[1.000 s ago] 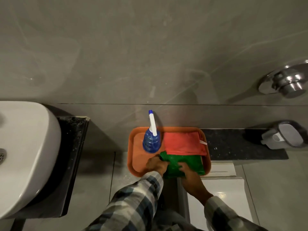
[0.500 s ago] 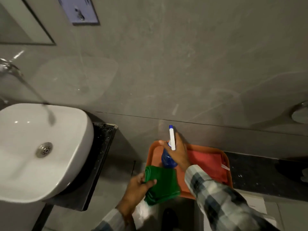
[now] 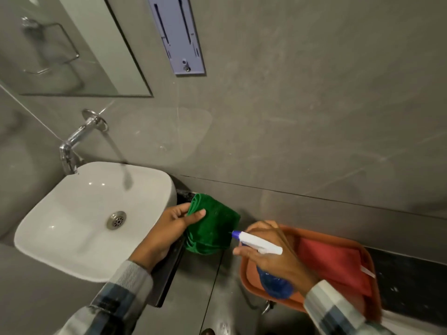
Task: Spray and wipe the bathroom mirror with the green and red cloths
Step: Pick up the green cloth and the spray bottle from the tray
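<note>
My left hand (image 3: pixel 167 228) grips the folded green cloth (image 3: pixel 215 228) in the air just right of the sink. A blue spray bottle (image 3: pixel 274 285) with a white nozzle is held in my right hand (image 3: pixel 271 252), above the left end of the orange tray (image 3: pixel 367 257); the nozzle points left at the green cloth. The red cloth (image 3: pixel 333 264) lies flat in the tray. The mirror (image 3: pixel 60 49) hangs on the wall at the upper left, above the tap.
A white basin (image 3: pixel 79 213) sits on a dark counter at the left, under a chrome tap (image 3: pixel 75 141). A pale dispenser (image 3: pixel 177 35) is fixed to the grey wall right of the mirror. A black ledge (image 3: pixel 411 284) carries the tray.
Both hands have lifted off the tray: the left took the green cloth up and left toward the sink, the right picked up the spray bottle. The view has swung left and up to the mirror.
</note>
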